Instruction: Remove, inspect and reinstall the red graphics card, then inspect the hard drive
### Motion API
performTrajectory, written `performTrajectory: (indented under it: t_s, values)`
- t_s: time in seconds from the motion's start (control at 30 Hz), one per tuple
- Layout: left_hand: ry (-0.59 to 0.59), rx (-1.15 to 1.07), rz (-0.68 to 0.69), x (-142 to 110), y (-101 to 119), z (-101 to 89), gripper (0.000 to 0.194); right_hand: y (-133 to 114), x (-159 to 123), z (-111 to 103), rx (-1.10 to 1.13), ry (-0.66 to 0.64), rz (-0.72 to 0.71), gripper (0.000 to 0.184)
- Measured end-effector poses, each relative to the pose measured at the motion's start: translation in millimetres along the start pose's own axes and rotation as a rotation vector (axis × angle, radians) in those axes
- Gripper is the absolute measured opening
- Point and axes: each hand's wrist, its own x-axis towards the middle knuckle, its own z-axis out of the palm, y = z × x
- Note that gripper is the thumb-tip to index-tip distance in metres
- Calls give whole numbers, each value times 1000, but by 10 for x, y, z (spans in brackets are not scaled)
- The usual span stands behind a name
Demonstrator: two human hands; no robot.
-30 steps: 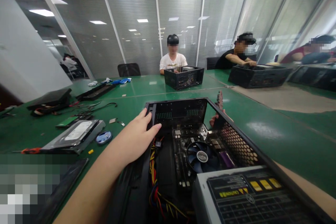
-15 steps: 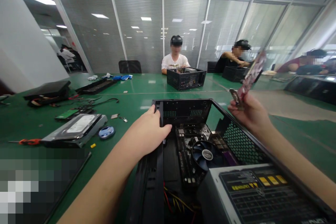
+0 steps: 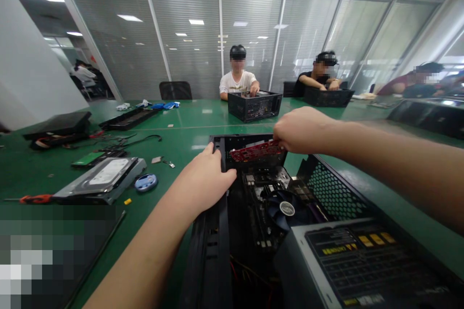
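Slanting lengthwise down-left, red card [image 3: 253,151], right hand [image 3: 303,128] pinched closed on its end, left hand [image 3: 203,179] spread over case [image 3: 213,246].

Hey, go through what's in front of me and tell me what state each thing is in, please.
Computer case: open on top
Circuit board: slanted, held near one end, not seated
Right hand: closed on the circuit board
Left hand: resting on the case's edge, thumb spread
Fan: inside the case
Power box: inside the case, label up
Hard drive: lying label up
Screwdriver: lying down
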Motion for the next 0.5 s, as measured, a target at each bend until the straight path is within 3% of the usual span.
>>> performTrajectory:
  t_s: [0.1, 0.17, 0.33, 0.5]
  values:
    - [-2, -19, -26, -1, -14, 10, 44, 64, -106, 380, -324, -321, -87, 27]
    - [-11, -26, -31, -2, -15, 12, 43, 81, -166, 549, -437, -417, -119, 26]
    - [-34, -20, -52, 3, 6, 0, 43, 227, -184, 634, -506, -456, -89, 34]
    - [-71, -1, -60, 21, 3, -11, 46, 404, -187, 642, -560, -459, -151, 34]
